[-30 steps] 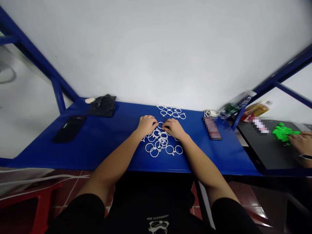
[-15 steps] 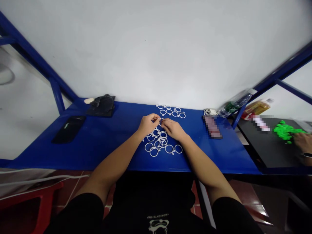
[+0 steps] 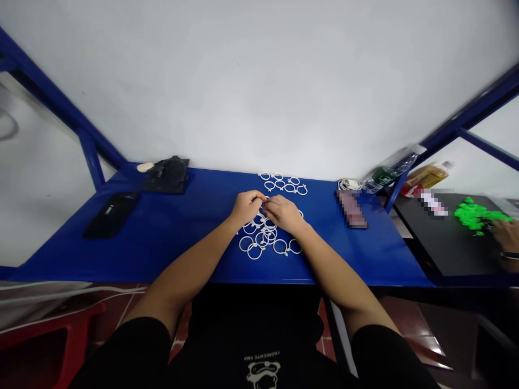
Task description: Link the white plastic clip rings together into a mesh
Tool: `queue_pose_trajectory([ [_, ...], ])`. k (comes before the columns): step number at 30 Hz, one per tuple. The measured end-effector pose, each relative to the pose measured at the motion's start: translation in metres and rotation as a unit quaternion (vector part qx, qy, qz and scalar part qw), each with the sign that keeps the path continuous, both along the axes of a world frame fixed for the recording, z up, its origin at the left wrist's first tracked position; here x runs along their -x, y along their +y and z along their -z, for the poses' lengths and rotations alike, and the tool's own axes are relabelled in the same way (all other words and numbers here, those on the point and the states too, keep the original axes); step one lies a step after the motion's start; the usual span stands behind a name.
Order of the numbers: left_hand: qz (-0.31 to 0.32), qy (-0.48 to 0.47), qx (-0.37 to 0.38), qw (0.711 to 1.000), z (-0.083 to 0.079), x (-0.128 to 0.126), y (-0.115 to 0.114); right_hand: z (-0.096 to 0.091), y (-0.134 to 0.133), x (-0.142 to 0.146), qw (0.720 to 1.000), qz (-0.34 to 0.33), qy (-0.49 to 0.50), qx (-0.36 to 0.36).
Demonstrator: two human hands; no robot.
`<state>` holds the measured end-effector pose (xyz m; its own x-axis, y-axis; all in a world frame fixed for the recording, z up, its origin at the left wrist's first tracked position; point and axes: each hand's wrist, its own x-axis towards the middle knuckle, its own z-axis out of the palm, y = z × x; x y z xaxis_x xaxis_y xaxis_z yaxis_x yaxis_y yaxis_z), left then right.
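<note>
My left hand (image 3: 247, 207) and my right hand (image 3: 286, 214) meet over the middle of the blue table, both closed in a pinch. Between their fingertips is a white curtain ring, now mostly covered by the fingers. A loose heap of similar white rings with small tabs (image 3: 254, 252) lies just below the hands, some overlapping. One ring peeks out beside my right hand, and another is partly hidden by my right forearm. Farther back, near the wall, several more rings (image 3: 290, 188) are laid out in two rough rows.
On the blue table (image 3: 194, 216) are a dark phone (image 3: 112, 215) and black pouch (image 3: 167, 175) at left. A blurred-out phone (image 3: 352, 209), white cable (image 3: 350, 185) and bottle (image 3: 391, 170) stand right. Another person's hand (image 3: 506, 237) touches green pieces (image 3: 472, 215) on a neighbouring table.
My right hand has shifted slightly left, closer to my left hand, and the fingers now cover most of the held ring. A ring has come into sight beside my right hand.
</note>
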<state>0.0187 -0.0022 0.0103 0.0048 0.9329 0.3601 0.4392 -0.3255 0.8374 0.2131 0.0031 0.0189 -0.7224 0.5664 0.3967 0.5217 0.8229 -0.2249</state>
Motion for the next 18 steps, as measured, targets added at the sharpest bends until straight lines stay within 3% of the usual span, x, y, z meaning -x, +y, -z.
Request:
queue_pose_trajectory([
  [9, 0.043, -0.02, 0.033, 0.998, 0.006, -0.002, 0.005, 0.006, 0.007, -0.004, 0.998, 0.057, 0.01, 0.009],
  [14, 0.023, 0.143, -0.023, 0.989, 0.003, 0.005, 0.002, 0.009, 0.02, -0.017, 0.994, 0.104, -0.008, 0.043],
  [18, 0.051, 0.224, -0.011, 0.973, 0.0, 0.017, 0.005, 0.013, 0.028, -0.024, 0.992, 0.11, -0.002, 0.061],
])
